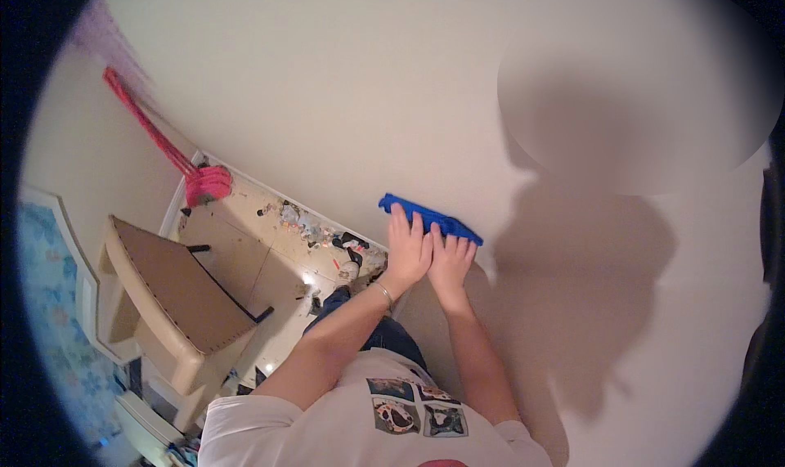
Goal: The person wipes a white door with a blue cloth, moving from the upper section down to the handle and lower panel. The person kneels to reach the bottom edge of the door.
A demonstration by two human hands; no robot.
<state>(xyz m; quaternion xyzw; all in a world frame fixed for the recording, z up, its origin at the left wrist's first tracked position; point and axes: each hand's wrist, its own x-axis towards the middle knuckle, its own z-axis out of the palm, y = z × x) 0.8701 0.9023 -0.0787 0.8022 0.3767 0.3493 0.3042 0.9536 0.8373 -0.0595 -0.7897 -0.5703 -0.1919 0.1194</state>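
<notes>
A folded blue cloth lies against the pale wall in front of me, slanting down to the right. My left hand, with a thin bracelet at its wrist, presses on the cloth's left and middle part with stretched fingers. Beside it, my right hand holds the right part of the cloth to the wall. The two hands touch or nearly touch at the thumbs. My palms' undersides and the back of the cloth are hidden.
At left a tan chair or stool lies tipped over, its underside showing. A red long-handled broom leans in the corner. Debris is scattered on the tiled floor along the wall. A blue floral panel stands far left. My shadow covers the wall at right.
</notes>
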